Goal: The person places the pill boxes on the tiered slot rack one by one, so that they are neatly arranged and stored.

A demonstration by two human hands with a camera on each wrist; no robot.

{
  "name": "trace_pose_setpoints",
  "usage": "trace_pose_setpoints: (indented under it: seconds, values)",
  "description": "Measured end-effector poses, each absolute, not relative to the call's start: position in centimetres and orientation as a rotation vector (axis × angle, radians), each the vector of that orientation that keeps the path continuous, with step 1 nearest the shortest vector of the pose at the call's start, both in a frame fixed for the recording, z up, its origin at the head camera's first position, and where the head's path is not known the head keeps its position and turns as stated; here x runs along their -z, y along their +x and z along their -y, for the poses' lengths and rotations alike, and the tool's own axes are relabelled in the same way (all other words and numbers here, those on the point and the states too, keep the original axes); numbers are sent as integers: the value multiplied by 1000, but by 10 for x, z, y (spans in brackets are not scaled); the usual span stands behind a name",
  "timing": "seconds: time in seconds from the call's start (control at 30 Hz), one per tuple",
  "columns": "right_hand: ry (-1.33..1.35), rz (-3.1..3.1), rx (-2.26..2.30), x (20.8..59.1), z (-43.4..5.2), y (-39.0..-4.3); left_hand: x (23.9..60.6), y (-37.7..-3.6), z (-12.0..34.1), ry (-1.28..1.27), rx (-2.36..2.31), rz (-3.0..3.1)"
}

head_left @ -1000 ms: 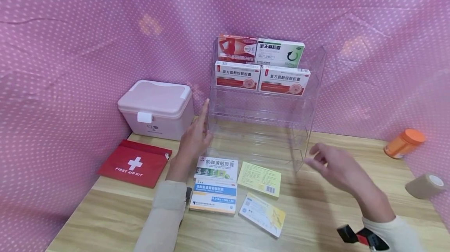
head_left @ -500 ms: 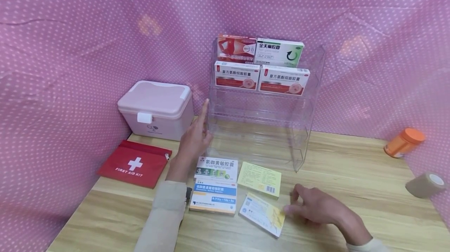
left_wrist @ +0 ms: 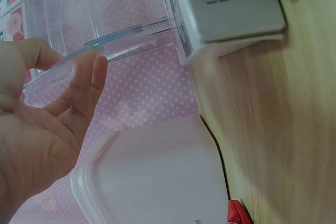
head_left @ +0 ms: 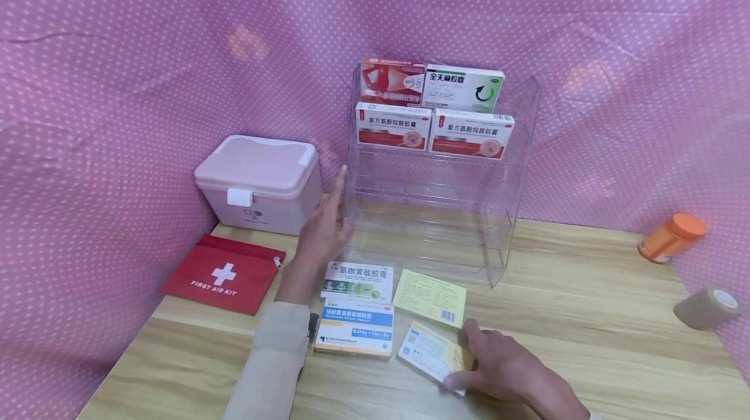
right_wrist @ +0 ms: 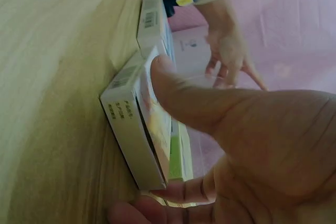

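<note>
Currently right hand (head_left: 508, 366), the nearer one, pinches yellow-white box (head_left: 430, 353), lower centre, lying to its left, long axis slanting down-right; left hand (head_left: 322, 230), fingers extended, touches clear rack (head_left: 436, 179), mid-frame.

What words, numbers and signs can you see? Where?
"FIRST AID KIT", white cross: red pouch
"复方氨酚烷胺胶囊": both red-and-white boxes
"全天麻胶囊", "100%": green-and-white box
"氨咖黄敏胶囊": green-striped box
"硫酸氨基葡萄糖胶囊", "0.314g": blue-striped box
Upside down, unclear: red box
Too small or blurred: yellow box, white-and-yellow box, pink case, orange bottle, other print.
</note>
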State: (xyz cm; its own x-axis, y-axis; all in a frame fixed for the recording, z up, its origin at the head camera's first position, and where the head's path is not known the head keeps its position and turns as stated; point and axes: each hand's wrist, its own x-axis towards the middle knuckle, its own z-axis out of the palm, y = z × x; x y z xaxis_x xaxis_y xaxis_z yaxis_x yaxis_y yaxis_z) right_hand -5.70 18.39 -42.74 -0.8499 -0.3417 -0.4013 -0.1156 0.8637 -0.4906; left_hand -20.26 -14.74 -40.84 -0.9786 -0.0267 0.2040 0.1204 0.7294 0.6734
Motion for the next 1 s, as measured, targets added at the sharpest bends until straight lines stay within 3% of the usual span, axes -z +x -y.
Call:
trace_pose_setpoints:
  seconds: [0.43, 1.0]
  values:
    - [-212, -2581, 629, 425, -207, -75, 408, -204, 148, -79, 1083, 2738]
    - [-317, -2667, 490, 424, -218, -81, 408, -203, 148, -91, 1062, 2737]
